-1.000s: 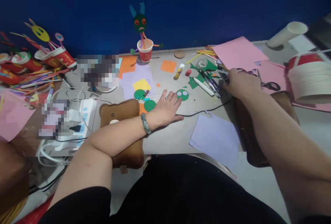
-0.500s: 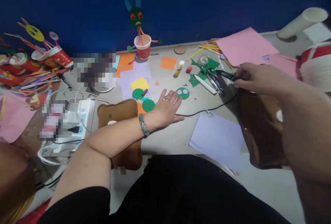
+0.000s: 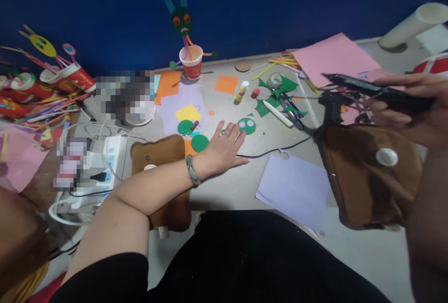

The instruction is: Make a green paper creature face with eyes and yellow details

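My left hand [image 3: 224, 150] lies palm down on the table with its fingers stretched out. Its fingertips are right beside a green paper oval with two pale eye circles [image 3: 247, 126]. A plain green paper circle [image 3: 199, 143] lies to the left of that hand, near another green circle [image 3: 185, 127] with small bits on it. At the right, raised above the table, my right hand [image 3: 409, 107] grips a black marker pen [image 3: 371, 89] that points left. Whether its cap is on I cannot tell. A glue stick [image 3: 241, 92] and its red cap [image 3: 255, 93] stand apart behind the oval.
A white pen [image 3: 277, 113] and green scraps [image 3: 280, 87] lie right of centre. A black glue gun [image 3: 331, 107] has its cable [image 3: 280, 150] crossing the table. Brown pouches [image 3: 371, 172] sit at the front edge. A paper cup [image 3: 192, 63] with a green-faced figure stands behind.
My right hand has moved right and up, lifting the black marker pen away from the other pens. My left hand has stayed in place.
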The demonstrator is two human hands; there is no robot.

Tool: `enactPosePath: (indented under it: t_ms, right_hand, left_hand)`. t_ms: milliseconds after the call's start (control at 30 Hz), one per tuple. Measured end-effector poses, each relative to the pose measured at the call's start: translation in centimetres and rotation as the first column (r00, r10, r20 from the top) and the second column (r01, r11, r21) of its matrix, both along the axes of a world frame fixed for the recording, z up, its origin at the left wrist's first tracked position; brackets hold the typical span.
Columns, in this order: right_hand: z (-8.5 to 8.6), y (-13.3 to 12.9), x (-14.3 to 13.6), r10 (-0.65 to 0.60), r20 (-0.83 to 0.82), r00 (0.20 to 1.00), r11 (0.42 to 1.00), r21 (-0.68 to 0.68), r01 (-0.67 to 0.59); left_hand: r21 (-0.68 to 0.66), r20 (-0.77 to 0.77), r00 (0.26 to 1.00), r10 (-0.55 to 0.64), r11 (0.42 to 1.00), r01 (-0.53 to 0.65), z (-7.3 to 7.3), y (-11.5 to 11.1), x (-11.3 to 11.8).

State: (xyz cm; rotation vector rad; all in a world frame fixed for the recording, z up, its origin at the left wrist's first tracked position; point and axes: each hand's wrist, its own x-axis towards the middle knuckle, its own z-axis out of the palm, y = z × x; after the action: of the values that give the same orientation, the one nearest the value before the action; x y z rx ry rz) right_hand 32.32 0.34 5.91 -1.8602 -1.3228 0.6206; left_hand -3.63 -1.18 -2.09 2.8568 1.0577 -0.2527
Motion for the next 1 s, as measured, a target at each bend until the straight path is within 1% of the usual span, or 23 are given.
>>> enactPosePath:
  t_ms: [33, 67, 100, 133, 167, 200, 233, 267, 300, 333, 367, 467, 633, 733, 833, 900, 933, 1000]
  right_hand:
    - [0.2, -0.9, -0.7, 0.026, -0.249, 0.968, 0.999, -0.020, -0.032]
    - [0.3, -1.9, -1.5, 0.041, -0.356, 0.934, 0.999, 0.024, -0.035]
    - [0.5, -2.7, -2.4, 0.037, -0.397, 0.917, 0.998, 0.060, -0.015]
    - [0.6, -3.3, -3.4, 0.026, -0.426, 0.904, 0.999, 0.028, -0.016]
    - [0.6, -3.8, -4.5, 0.037, -0.440, 0.897, 0.999, 0.049, -0.017]
    - [0.5, -4.0, -5.5, 0.079, -0.434, 0.897, 0.996, 0.075, -0.051]
    - [0.2, -4.1, -6.4, 0.127, -0.434, 0.892, 0.985, 0.158, -0.064]
    - [-0.3, -4.0, -7.2, 0.174, -0.451, 0.875, 0.966, 0.252, -0.062]
    - [-0.9, -3.7, -7.9, 0.222, -0.497, 0.839, 0.944, 0.324, -0.059]
    - [-1.6, -3.4, -8.4, 0.252, -0.520, 0.816, 0.935, 0.348, -0.068]
    - [-2.3, -3.0, -8.9, 0.261, -0.515, 0.816, 0.911, 0.410, -0.033]
    - [-4.0, -1.8, -10.2, 0.277, -0.524, 0.805, 0.874, 0.485, 0.015]
    - [-5.1, -1.4, -12.8, 0.309, -0.585, 0.749, 0.871, 0.492, 0.025]
    - [-6.2, -1.4, -13.8, 0.307, -0.591, 0.746, 0.865, 0.500, 0.040]
    - [-7.9, -1.0, -13.8, 0.296, -0.580, 0.759, 0.881, 0.472, 0.016]
    - [-9.2, -0.8, -13.2, 0.262, -0.573, 0.777, 0.898, 0.439, 0.020]
    - [-9.8, -0.7, -12.9, 0.239, -0.557, 0.795, 0.906, 0.422, 0.023]
    - [-10.8, -0.9, -12.1, 0.211, -0.482, 0.850, 0.925, 0.381, -0.013]
  left_hand:
    - [0.007, 0.004, 1.000, -0.002, 1.000, 0.002, 0.0, 0.0, 0.0]
    - [0.013, 0.008, 1.000, -0.003, 1.000, 0.003, -0.1, -0.1, -0.1]
    - [0.018, 0.014, 1.000, -0.005, 1.000, 0.004, -0.1, -0.1, -0.1]
    - [0.021, 0.018, 1.000, -0.006, 1.000, 0.005, -0.2, -0.1, -0.1]
    - [0.021, 0.020, 1.000, -0.005, 1.000, 0.004, -0.2, -0.1, -0.2]
    - [0.018, 0.022, 1.000, -0.004, 1.000, 0.004, -0.2, -0.1, -0.2]
    - [0.014, 0.022, 1.000, -0.004, 1.000, 0.003, -0.2, -0.1, -0.2]
    - [0.010, 0.023, 1.000, -0.002, 1.000, 0.002, -0.2, -0.1, -0.2]
    - [0.008, 0.024, 1.000, 0.000, 1.000, 0.000, -0.2, -0.1, -0.2]
    - [0.008, 0.024, 1.000, 0.002, 1.000, -0.002, -0.2, -0.1, -0.2]
    - [0.011, 0.026, 1.000, 0.002, 1.000, -0.003, -0.2, -0.1, -0.2]
    - [0.025, 0.025, 1.000, -0.006, 1.000, 0.005, -0.3, -0.2, -0.2]
    - [0.021, 0.003, 1.000, 0.001, 1.000, -0.001, -0.1, -0.3, -0.1]
    - [-0.023, -0.014, 1.000, 0.014, 1.000, -0.014, 0.2, -0.2, 0.0]
    - [-0.070, -0.027, 0.999, 0.024, 0.997, -0.026, 0.4, -0.1, 0.0]
    - [-0.072, -0.013, 1.000, 0.024, 0.997, -0.024, 0.3, -0.1, 0.0]
    - [-0.069, -0.006, 1.000, 0.022, 0.997, -0.023, 0.3, -0.1, 0.0]
    - [-0.076, -0.007, 1.000, 0.018, 0.997, -0.018, 0.1, -0.1, 0.0]
